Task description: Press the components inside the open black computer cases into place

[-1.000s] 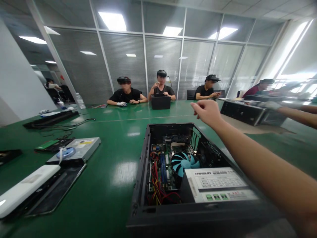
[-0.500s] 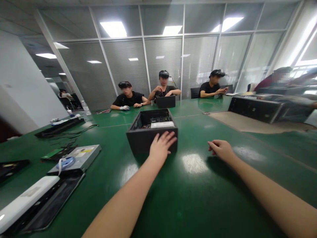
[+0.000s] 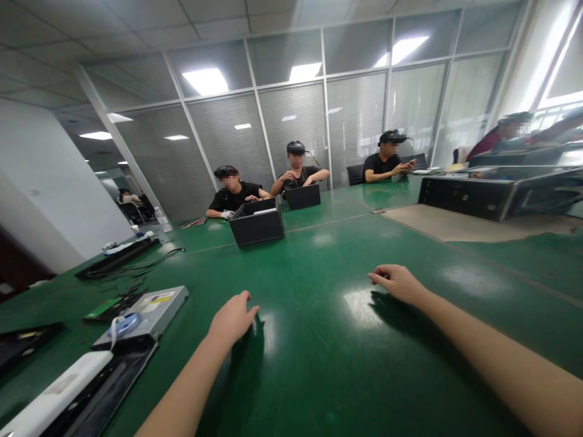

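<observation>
Left hand (image 3: pixel 231 318): fingers apart, holding nothing. Right hand (image 3: pixel 399 284): loosely curled, can't tell if tips touch. Left of them, one silver drive (image 3: pixel 160 309) under one blue ring (image 3: pixel 130 323). Across the worktop (image 3: pixel 319 364), one open black case (image 3: pixel 257 229) near a co-worker (image 3: pixel 234 195); I'd bet heavy, stiff, fragile inside, so grab both side walls. Also one black box (image 3: pixel 304 196), one metal-edged case (image 3: pixel 459 199).

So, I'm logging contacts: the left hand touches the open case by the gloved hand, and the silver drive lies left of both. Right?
Not quite: the head view shows the left hand apart from the open case by the gloved hand, over the green table instead. The silver drive does lie left of both.
</observation>
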Demonstrator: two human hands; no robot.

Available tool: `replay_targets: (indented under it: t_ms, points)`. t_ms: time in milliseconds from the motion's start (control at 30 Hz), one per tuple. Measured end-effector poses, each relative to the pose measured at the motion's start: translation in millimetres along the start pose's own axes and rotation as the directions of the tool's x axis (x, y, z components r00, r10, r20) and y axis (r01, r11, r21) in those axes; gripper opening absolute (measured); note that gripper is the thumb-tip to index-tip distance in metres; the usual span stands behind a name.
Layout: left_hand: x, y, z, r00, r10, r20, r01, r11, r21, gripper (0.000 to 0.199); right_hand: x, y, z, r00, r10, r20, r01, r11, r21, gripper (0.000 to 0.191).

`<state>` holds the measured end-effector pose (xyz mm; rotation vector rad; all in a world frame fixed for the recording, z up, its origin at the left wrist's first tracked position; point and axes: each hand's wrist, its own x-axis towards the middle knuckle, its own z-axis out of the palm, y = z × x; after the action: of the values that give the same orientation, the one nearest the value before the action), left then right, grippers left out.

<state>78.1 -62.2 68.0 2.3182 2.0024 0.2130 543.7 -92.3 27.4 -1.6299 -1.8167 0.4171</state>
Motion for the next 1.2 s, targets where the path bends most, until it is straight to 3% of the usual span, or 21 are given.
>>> replay_targets:
  t_ms: [133, 267, 333, 433, 500, 633, 900, 1200]
  points:
    - [-36.3, -15.3, -4.6, 0.997, -0.053, -0.054, 0.046, 0.991, -0.128, 0.031, -3.1, -10.1, 6.1, 0.999, -0.040, -0.013, 0.039, 0.998, -0.055, 0.044]
    - [-48.8, -16.8, 3.6, 0.994, -0.064, -0.091, 0.043, 0.976, -0.215, 0.026, -6.8, -49.5, 15.8, 0.998, -0.038, -0.058, 0.033, 0.996, -0.079, 0.044]
    - [-47.4, -18.9, 8.9, 0.997, -0.021, -0.070, 0.003, 0.968, -0.250, 0.024, -9.7, -77.8, 25.6, 0.999, -0.054, -0.002, 0.053, 0.994, -0.097, 0.042]
    - [-42.9, -25.1, 13.2, 0.998, 0.041, -0.057, -0.057, 0.950, -0.308, 0.025, -18.1, -114.3, 48.1, 0.982, -0.064, 0.180, 0.080, 0.994, -0.081, 0.037]
    - [-41.1, -29.8, 13.3, 0.996, 0.062, -0.062, -0.080, 0.937, -0.340, 0.026, -26.7, -127.4, 64.2, 0.977, -0.068, 0.203, 0.078, 0.996, -0.044, 0.034]
    - [-40.8, -36.1, 10.5, 0.997, 0.046, -0.067, -0.067, 0.930, -0.362, 0.027, -41.9, -126.3, 80.3, 0.977, -0.144, 0.159, 0.139, 0.989, 0.041, 0.035]
    - [-38.5, -38.5, 15.6, 0.999, 0.026, -0.038, -0.039, 0.923, -0.383, 0.030, -38.0, -105.7, 71.7, 0.964, -0.171, 0.204, 0.123, 0.966, 0.228, 0.036]
    - [-37.9, -39.8, 16.8, 1.000, 0.018, -0.025, -0.026, 0.921, -0.390, 0.030, -38.8, -102.4, 71.6, 0.961, -0.195, 0.197, 0.145, 0.959, 0.245, 0.035]
